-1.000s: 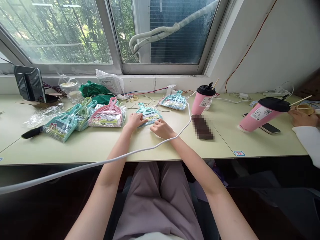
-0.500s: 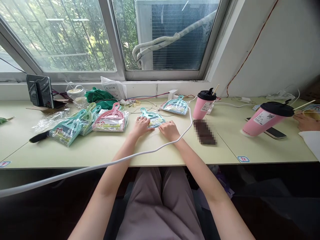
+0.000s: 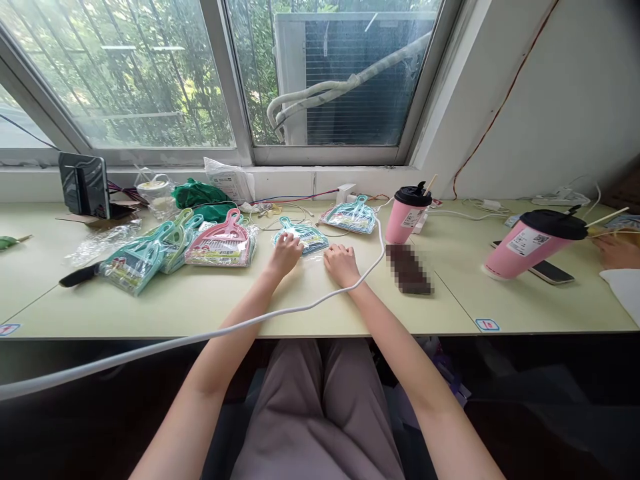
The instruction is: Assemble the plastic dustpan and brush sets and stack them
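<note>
A small dustpan-and-brush set [image 3: 313, 239] in clear plastic lies on the table in front of me, light blue with a turquoise handle. My left hand [image 3: 287, 254] is at its near left side, fingers bent and close together, partly covering the set. Beside the near right corner, my right hand [image 3: 342, 264] rests with its fingers curled in. The fingertips of both hands are hidden, so whatever they grip does not show. A pink wrapped set [image 3: 220, 243] lies to the left, by green and turquoise ones [image 3: 137, 257]. Another turquoise set [image 3: 351, 215] lies behind.
A white cable [image 3: 280, 307] crosses above my forearms. To the right are a pink cup [image 3: 403, 220], a blurred dark object [image 3: 409, 269], and a larger tilted pink cup [image 3: 525, 243] by a phone [image 3: 550, 271]. Another person's hand [image 3: 617, 252] shows at far right. A black handle [image 3: 79, 275] lies left.
My left hand has drawn up slightly from the blue set and its fingers have bent. My right hand has shifted a little right, away from the set's corner.
</note>
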A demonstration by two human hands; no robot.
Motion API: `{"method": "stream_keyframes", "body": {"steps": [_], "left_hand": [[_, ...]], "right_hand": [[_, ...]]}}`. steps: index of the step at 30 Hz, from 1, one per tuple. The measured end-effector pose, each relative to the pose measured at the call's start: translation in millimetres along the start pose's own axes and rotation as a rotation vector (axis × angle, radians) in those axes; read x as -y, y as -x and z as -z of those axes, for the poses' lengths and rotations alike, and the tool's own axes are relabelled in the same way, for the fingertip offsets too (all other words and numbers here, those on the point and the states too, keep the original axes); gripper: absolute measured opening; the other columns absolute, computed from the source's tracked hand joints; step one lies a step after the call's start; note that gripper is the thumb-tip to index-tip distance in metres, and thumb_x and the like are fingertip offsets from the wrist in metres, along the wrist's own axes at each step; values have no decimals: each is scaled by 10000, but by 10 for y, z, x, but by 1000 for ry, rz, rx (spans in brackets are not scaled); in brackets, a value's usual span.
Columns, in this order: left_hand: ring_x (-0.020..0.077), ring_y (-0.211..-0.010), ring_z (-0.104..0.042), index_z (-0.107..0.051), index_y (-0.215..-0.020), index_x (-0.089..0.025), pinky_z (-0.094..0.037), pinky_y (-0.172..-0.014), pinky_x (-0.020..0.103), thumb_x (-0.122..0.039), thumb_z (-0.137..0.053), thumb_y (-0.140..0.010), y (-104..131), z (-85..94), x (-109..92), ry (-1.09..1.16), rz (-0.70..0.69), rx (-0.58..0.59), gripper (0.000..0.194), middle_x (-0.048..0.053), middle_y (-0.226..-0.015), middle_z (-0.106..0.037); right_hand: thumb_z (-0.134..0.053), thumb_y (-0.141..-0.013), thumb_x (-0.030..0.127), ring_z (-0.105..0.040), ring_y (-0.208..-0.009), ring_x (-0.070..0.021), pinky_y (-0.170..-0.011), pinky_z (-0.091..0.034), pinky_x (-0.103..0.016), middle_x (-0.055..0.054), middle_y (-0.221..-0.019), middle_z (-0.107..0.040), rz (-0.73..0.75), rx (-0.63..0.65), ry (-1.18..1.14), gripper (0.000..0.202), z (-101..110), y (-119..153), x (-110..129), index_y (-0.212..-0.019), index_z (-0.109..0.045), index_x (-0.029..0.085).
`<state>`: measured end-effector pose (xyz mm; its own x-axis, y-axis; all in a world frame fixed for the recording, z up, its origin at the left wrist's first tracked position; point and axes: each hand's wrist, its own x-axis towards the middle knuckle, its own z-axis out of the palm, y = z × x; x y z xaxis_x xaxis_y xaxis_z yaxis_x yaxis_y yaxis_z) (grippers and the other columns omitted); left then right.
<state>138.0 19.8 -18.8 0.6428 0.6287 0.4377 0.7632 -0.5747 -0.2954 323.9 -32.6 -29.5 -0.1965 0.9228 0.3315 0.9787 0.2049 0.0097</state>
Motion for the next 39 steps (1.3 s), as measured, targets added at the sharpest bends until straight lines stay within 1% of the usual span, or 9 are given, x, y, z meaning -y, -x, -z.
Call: {"method": "stream_keyframes", "body": {"steps": [4,14,18,23,26,30,32,35,39], "left_hand": [[312,-1018,-559,-717,-889,-160,-355,-934,472,-57,-393,-869,0,-1,7,-23,-1,-44,340,155,-924,-668],[294,-1001,-583,-694,-854,-170,-370,-962,456,-91,-427,-880,8,19,0,-13,-12,-46,279,144,-912,-666],[286,-994,-594,-692,-859,-207,-393,-948,455,-104,-428,-883,15,22,-5,-43,-20,-66,285,124,-912,-676],[267,-955,-612,-685,-815,-244,-411,-946,453,-174,-439,-907,5,79,-90,65,-21,-85,272,108,-878,-685],[256,-966,-611,-675,-829,-242,-406,-963,447,-302,-425,-950,-9,66,-87,185,135,-115,283,95,-914,-696],[322,-1162,-545,-611,-1149,-210,-426,-922,471,-429,-391,-952,14,-91,137,264,709,-179,368,170,-1230,-623],[373,-1175,-538,-582,-1187,-156,-440,-871,480,-442,-410,-930,41,-203,286,309,907,-64,421,229,-1236,-607],[392,-1151,-558,-611,-1074,-145,-451,-824,460,-479,-404,-916,55,-338,436,426,876,105,422,235,-1176,-638],[308,-960,-652,-577,-971,-182,-482,-708,356,-462,-500,-860,10,-362,487,540,863,157,311,153,-1014,-693]], "right_hand": [[-362,-980,256,-544,-1033,-286,-846,-366,-418,-181,-1080,-665,33,-44,21,347,-11,-10,35,-995,-687,135],[-376,-952,182,-593,-998,-284,-792,-393,-376,-187,-1041,-667,-321,-39,-11,325,-73,-73,-146,-1077,-668,111],[-370,-953,168,-573,-1018,-262,-816,-380,-369,-147,-1108,-653,-118,-224,-28,370,22,-56,-14,-1245,-596,181],[-388,-984,360,-589,-1009,-258,-869,-361,-401,-117,-1018,-700,13,-89,-53,354,-28,-105,110,-981,-709,209],[-398,-981,331,-614,-989,-243,-861,-364,-398,-100,-993,-721,-106,-53,-109,333,-96,-142,45,-954,-710,217],[-421,-977,348,-629,-963,-230,-845,-371,-389,-80,-933,-726,-205,-83,-181,314,-123,-126,20,-894,-700,233],[-401,-984,403,-624,-966,-242,-842,-374,-403,-85,-936,-723,-203,-100,-175,373,-122,-104,71,-836,-702,238],[-411,-978,443,-613,-989,-255,-853,-381,-422,-94,-988,-715,-169,-117,-178,382,-131,-88,157,-843,-708,244],[-415,-978,386,-609,-1019,-263,-847,-386,-418,-83,-1029,-717,-174,-125,-166,320,-163,-107,173,-934,-713,278]]}}
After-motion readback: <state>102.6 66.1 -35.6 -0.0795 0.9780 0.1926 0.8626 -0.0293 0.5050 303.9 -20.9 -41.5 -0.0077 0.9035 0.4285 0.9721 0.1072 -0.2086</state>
